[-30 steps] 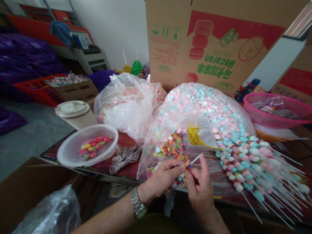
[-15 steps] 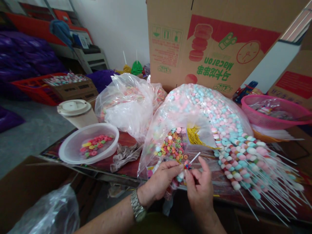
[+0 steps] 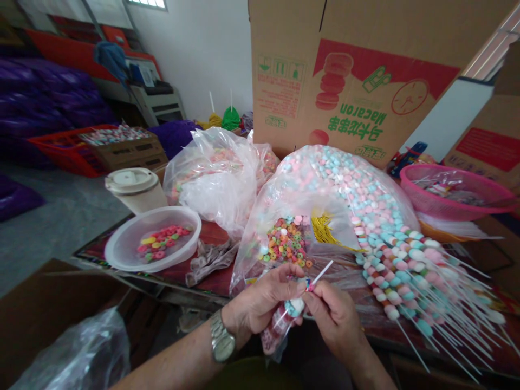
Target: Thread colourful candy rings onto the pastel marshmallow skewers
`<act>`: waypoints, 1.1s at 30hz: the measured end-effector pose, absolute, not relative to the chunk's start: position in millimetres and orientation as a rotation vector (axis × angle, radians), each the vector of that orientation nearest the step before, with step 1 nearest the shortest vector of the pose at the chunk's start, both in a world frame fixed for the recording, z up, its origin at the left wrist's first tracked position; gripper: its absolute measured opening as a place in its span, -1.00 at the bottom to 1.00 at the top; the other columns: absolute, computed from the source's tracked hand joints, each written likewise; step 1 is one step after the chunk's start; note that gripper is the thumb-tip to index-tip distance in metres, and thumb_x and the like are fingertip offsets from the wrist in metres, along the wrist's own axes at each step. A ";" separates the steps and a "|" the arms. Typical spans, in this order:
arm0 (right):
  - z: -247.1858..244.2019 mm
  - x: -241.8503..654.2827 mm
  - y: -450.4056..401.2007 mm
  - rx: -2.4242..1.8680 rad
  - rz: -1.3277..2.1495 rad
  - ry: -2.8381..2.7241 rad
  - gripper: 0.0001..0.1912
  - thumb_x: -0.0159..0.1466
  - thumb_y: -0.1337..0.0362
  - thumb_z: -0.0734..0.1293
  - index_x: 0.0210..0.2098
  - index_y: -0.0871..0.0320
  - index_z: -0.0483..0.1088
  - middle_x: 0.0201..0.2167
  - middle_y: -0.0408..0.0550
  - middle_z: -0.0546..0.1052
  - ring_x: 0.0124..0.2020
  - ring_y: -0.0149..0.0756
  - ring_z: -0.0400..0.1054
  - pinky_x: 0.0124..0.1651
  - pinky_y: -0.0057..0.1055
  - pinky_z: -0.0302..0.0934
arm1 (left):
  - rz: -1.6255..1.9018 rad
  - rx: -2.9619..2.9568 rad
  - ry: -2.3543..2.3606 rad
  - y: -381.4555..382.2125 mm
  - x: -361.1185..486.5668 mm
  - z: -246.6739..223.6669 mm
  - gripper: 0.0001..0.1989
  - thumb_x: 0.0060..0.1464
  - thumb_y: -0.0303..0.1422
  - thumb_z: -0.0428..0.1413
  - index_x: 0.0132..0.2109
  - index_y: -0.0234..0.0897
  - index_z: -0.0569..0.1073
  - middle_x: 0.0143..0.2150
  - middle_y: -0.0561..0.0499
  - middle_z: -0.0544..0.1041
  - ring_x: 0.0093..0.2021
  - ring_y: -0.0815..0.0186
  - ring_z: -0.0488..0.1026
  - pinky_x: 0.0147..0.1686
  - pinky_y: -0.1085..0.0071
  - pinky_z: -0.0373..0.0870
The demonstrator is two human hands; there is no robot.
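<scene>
My left hand (image 3: 260, 298), with a metal watch (image 3: 222, 338) on the wrist, is closed around a candy skewer in a clear bag (image 3: 278, 325). White and blue marshmallow pieces show through the plastic, and a white stick (image 3: 324, 272) juts out at the top. At the gathered, colourful neck of the bag, my right hand (image 3: 335, 311) pinches with thumb and fingers. What else lies between those fingertips is too small to make out. Just beyond my hands are gold twist ties (image 3: 323, 228) and loose ring candies (image 3: 286, 238). Unbagged marshmallow skewers (image 3: 406, 271) lie piled to the right.
A large clear bag of marshmallows (image 3: 345, 173) fills the middle of the table. Left of it are another plastic bag (image 3: 211, 184), a bowl (image 3: 116, 254) with ring candies and a lidded cup (image 3: 138, 195). A pink basket (image 3: 459, 200) stands right; a cardboard box (image 3: 292, 65) rises behind.
The bagged skewer has come more into view, tilted below my left hand. My right hand's raised index finger has folded down onto the bag neck beside the stick.
</scene>
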State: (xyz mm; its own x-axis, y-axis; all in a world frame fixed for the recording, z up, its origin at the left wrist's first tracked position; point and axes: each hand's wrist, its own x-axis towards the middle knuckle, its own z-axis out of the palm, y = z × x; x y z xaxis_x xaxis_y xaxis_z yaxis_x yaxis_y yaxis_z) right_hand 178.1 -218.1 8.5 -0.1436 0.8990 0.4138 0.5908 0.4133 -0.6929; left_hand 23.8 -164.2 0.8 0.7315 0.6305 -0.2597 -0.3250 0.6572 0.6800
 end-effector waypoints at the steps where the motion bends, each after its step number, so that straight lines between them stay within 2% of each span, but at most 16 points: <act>1: 7.7 176.3 -217.8 -1.275 0.313 -1.889 -0.77 0.31 0.36 0.13 -0.46 0.16 0.29 -0.60 -0.14 0.39 -0.56 -0.39 0.28 -0.48 -0.49 0.11 | 0.625 0.710 0.553 -163.5 24.2 2.3 -0.57 -0.17 -0.31 0.31 -0.20 -0.25 0.27 -0.53 0.13 0.42 -0.62 0.44 0.37 -0.60 0.54 0.33; 3: 10.2 172.4 -218.9 -1.261 -0.035 -1.944 -0.77 0.30 0.41 0.09 -0.43 0.17 0.29 -0.58 -0.10 0.39 -0.54 -0.34 0.27 -0.46 -0.43 0.10 | 0.808 0.848 0.677 -162.2 24.2 6.1 -0.49 -0.24 -0.31 0.35 -0.17 -0.24 0.27 -0.44 0.11 0.44 -0.52 0.43 0.39 -0.53 0.54 0.32; 5: 14.4 165.4 -222.6 -1.240 -0.330 -1.912 -0.81 0.28 0.44 0.10 -0.36 0.20 0.30 -0.55 -0.04 0.41 -0.50 -0.29 0.28 -0.42 -0.39 0.10 | 0.916 0.904 0.812 -161.3 21.2 12.1 -0.44 -0.20 -0.21 0.32 -0.06 -0.21 0.28 -0.31 0.06 0.46 -0.41 0.39 0.42 -0.45 0.52 0.33; 8: 13.4 148.4 -229.8 -1.186 -0.454 -1.933 -0.84 0.25 0.44 0.13 -0.30 0.23 0.33 -0.55 -0.03 0.42 -0.50 -0.26 0.27 -0.40 -0.35 0.08 | 0.654 0.716 0.745 -158.6 5.1 27.9 -0.41 0.00 0.12 0.01 -0.01 -0.26 0.33 -0.36 0.00 0.47 -0.44 0.31 0.43 -0.46 0.41 0.34; 10: 7.2 138.5 -231.6 -1.196 -0.228 -1.989 -0.80 0.25 0.43 0.11 -0.42 0.17 0.31 -0.63 -0.11 0.36 -0.58 -0.32 0.21 -0.49 -0.39 0.01 | 0.618 0.595 0.530 -155.2 -13.4 41.4 -0.32 0.03 0.21 -0.18 -0.08 -0.29 0.41 -0.51 0.03 0.45 -0.54 0.31 0.40 -0.47 0.35 0.36; 13: -0.3 133.5 -228.6 -1.396 0.405 -1.696 -0.70 0.28 0.36 0.07 -0.57 0.12 0.17 -0.69 -0.20 0.26 -0.63 -0.40 0.15 -0.58 -0.47 -0.05 | 0.805 0.741 0.299 -153.5 -39.3 55.4 -0.30 0.10 0.16 -0.26 -0.28 -0.29 0.54 -0.70 0.06 0.38 -0.66 0.35 0.35 -0.44 0.34 0.38; 15: -0.7 132.5 -227.5 -1.470 0.685 -1.423 -0.69 0.30 0.30 0.07 -0.58 0.10 0.11 -0.68 -0.23 0.22 -0.62 -0.43 0.13 -0.58 -0.50 -0.03 | 0.558 1.007 0.407 -157.8 -45.7 56.1 -0.23 0.13 0.14 -0.30 -0.46 -0.36 0.56 -0.67 -0.05 0.44 -0.60 0.28 0.41 -0.38 0.31 0.39; 16: -0.2 130.9 -228.5 -1.457 0.755 -1.370 -0.69 0.30 0.27 0.08 -0.58 0.10 0.10 -0.67 -0.23 0.21 -0.60 -0.43 0.13 -0.56 -0.51 -0.01 | 0.441 1.125 0.518 -161.4 -44.9 54.0 -0.26 0.13 0.12 -0.25 -0.48 -0.37 0.56 -0.62 -0.09 0.49 -0.54 0.27 0.44 -0.35 0.33 0.39; 18: 1.2 124.8 -233.3 -1.405 0.807 -1.394 -0.70 0.30 0.25 0.08 -0.58 0.10 0.09 -0.65 -0.23 0.21 -0.58 -0.42 0.12 -0.51 -0.49 0.00 | 0.367 1.261 0.722 -169.7 -37.5 47.2 -0.44 0.09 0.05 -0.04 -0.44 -0.34 0.58 -0.47 -0.07 0.56 -0.39 0.26 0.45 -0.27 0.38 0.37; 20: 1.9 117.3 -239.4 -1.379 0.779 -1.452 -0.71 0.28 0.26 0.10 -0.58 0.10 0.09 -0.64 -0.22 0.20 -0.57 -0.42 0.11 -0.49 -0.46 -0.02 | 0.460 1.207 0.785 -177.0 -27.1 40.2 -0.63 0.02 -0.05 0.11 -0.38 -0.28 0.58 -0.40 -0.01 0.56 -0.31 0.27 0.43 -0.21 0.43 0.34; 23: 3.1 109.0 -243.2 -1.350 0.769 -1.434 -0.76 0.22 0.27 0.15 -0.58 0.11 0.11 -0.61 -0.20 0.24 -0.55 -0.42 0.13 -0.46 -0.44 -0.01 | 0.508 0.975 0.734 -184.6 -14.4 34.3 -0.69 0.02 -0.13 0.15 -0.28 -0.31 0.56 -0.38 -0.03 0.54 -0.29 0.27 0.44 -0.21 0.40 0.36; 25: 3.6 105.4 -240.5 -1.322 1.011 -1.273 -0.77 0.19 0.23 0.18 -0.58 0.12 0.16 -0.67 -0.22 0.24 -0.61 -0.45 0.11 -0.53 -0.46 -0.02 | 0.572 0.885 0.709 -188.7 -8.7 33.1 -0.70 -0.02 -0.24 0.21 -0.16 -0.31 0.53 -0.33 -0.05 0.54 -0.28 0.27 0.45 -0.20 0.38 0.36; 27: 2.6 102.9 -235.5 -1.241 1.377 -0.963 -0.74 0.18 0.15 0.18 -0.58 0.10 0.16 -0.79 -0.31 0.14 -0.75 -0.51 -0.04 -0.67 -0.51 -0.14 | 0.675 0.840 0.694 -192.7 -4.4 31.8 -0.59 -0.12 -0.36 0.29 -0.06 -0.26 0.48 -0.26 -0.03 0.54 -0.24 0.28 0.45 -0.16 0.40 0.35; 28: 1.0 102.6 -233.2 -1.159 1.524 -0.813 -0.72 0.18 0.11 0.18 -0.58 0.09 0.15 -0.84 -0.36 0.08 -0.80 -0.53 -0.14 -0.71 -0.52 -0.22 | 0.703 0.813 0.693 -194.4 -2.5 30.5 -0.57 -0.15 -0.38 0.30 -0.06 -0.25 0.47 -0.25 -0.02 0.54 -0.24 0.29 0.45 -0.16 0.41 0.35; 30: -3.7 105.4 -230.7 -0.996 1.660 -0.646 -0.68 0.17 0.03 0.20 -0.58 0.08 0.12 -0.88 -0.40 0.03 -0.85 -0.55 -0.23 -0.76 -0.53 -0.27 | 0.678 0.767 0.713 -196.2 0.9 26.6 -0.68 -0.13 -0.31 0.28 -0.17 -0.30 0.50 -0.34 -0.02 0.53 -0.34 0.32 0.44 -0.24 0.42 0.36; 33: -11.4 120.1 -234.7 -1.068 1.609 -0.859 -0.60 0.20 -0.04 0.18 -0.60 0.10 0.16 -0.88 -0.36 0.11 -0.84 -0.54 -0.14 -0.74 -0.54 -0.19 | 0.652 0.806 0.847 -194.2 5.8 19.7 -0.72 -0.08 -0.21 0.22 -0.31 -0.37 0.50 -0.46 -0.02 0.50 -0.43 0.33 0.42 -0.32 0.42 0.35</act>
